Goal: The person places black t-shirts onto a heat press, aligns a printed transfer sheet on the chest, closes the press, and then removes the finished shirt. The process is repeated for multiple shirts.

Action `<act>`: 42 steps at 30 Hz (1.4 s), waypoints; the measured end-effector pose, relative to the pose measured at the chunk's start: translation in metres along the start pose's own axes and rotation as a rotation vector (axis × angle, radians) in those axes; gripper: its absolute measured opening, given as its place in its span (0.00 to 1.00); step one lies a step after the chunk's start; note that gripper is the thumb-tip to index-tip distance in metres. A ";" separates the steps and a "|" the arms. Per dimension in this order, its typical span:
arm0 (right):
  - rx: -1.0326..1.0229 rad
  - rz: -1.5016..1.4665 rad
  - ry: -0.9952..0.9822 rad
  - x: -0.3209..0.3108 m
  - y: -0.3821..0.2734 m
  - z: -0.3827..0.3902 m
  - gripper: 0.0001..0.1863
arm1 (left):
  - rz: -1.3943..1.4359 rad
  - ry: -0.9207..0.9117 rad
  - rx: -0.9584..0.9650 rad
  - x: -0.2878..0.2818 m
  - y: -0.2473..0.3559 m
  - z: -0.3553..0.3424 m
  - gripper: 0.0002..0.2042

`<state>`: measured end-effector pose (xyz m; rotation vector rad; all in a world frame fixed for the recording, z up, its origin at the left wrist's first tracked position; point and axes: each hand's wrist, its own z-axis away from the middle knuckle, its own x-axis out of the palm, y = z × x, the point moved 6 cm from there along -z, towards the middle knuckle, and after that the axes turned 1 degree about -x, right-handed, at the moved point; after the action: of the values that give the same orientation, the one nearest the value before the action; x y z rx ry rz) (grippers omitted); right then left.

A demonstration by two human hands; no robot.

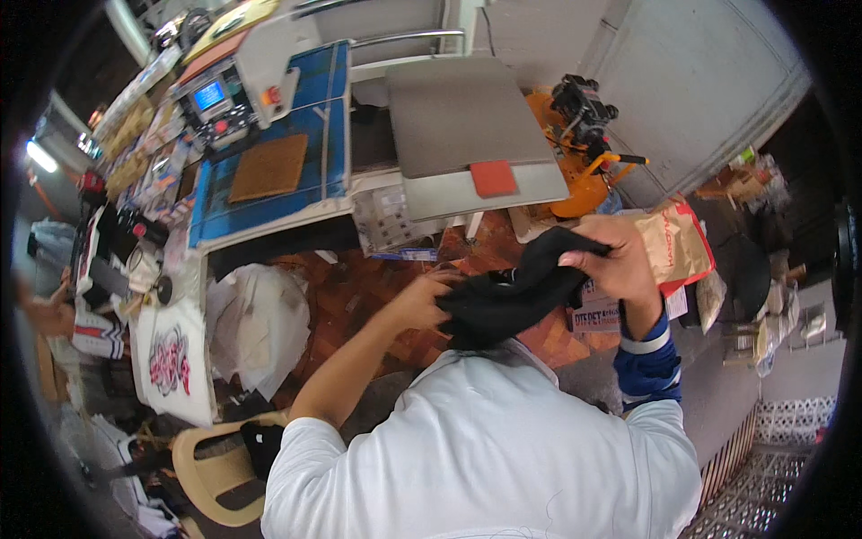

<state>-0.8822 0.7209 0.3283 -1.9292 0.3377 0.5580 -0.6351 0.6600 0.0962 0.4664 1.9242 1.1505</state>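
A folded, bunched black cloth (512, 296) is stretched between my two hands in front of my white shirt. Its exact kind cannot be made out. My left hand (420, 301) grips its left end with bent fingers. At the upper right end, my right hand (612, 256) pinches it, thumb on top. A blue sleeve with pale bands (648, 361) covers part of my right forearm. Beyond the cloth is a machine with a grey flat plate (462, 112), a small red square (493, 179) lying on its front edge.
A blue-topped table (319, 171) carries a brown board (268, 167) and a control box with a lit screen (209, 95). An orange compressor (579, 190) and a paper bag (673, 242) stand at right. A plastic bag (260, 314) and beige chair (202, 458) are left, another person's hand (54, 301) farther off.
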 end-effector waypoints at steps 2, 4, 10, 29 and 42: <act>0.183 0.087 -0.059 -0.041 0.043 0.000 0.13 | 0.207 -0.142 -0.295 -0.029 -0.002 -0.010 0.12; 0.250 0.281 0.019 -0.077 0.089 0.004 0.13 | 0.100 -0.258 -0.262 -0.060 0.023 -0.025 0.08; 0.429 0.446 0.244 -0.113 0.222 -0.009 0.15 | -0.400 0.065 -0.616 -0.119 0.035 -0.066 0.17; 0.259 0.811 0.165 -0.276 0.393 -0.456 0.15 | -1.028 0.718 -0.611 -0.494 -0.073 -0.340 0.12; 0.750 0.096 0.339 -0.134 0.670 -0.535 0.18 | -0.104 1.240 -0.846 -0.486 -0.400 -0.387 0.19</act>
<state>-1.1907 -0.0433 0.0574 -1.2693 0.7415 0.1182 -0.6209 -0.0784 0.0721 -1.0193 2.0087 2.2933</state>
